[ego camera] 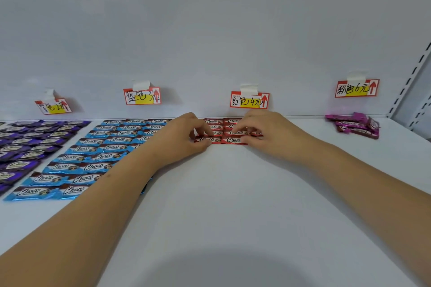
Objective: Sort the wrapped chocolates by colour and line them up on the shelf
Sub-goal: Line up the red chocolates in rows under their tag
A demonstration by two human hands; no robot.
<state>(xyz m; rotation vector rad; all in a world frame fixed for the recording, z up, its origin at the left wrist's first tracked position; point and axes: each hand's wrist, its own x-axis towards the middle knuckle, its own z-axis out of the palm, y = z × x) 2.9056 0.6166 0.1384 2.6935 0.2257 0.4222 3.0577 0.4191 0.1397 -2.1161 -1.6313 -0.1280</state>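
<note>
Front row of red Choco bars (220,140): long axis 9-to-3. Left hand (184,138) pinching the 9 o'clock bar, right hand (263,131) pinching the 3 o'clock bar. Both grips equally near.

The left hand (179,137) and its forearm cover the right ends of the blue chocolates (93,147), so how far those rows reach toward the red chocolates (224,133) cannot be told. Curled fingers of both hands hide parts of the red group; the right hand (263,133) covers its right side, leaving the count uncertain. The purple chocolates (30,144) at the shelf's left edge are cut off by the frame. The leftmost price tag (53,106) tilts and its writing is unreadable. The pink chocolates (356,126) by the shelf's back right corner lie heaped, individual pieces indistinct.
</note>
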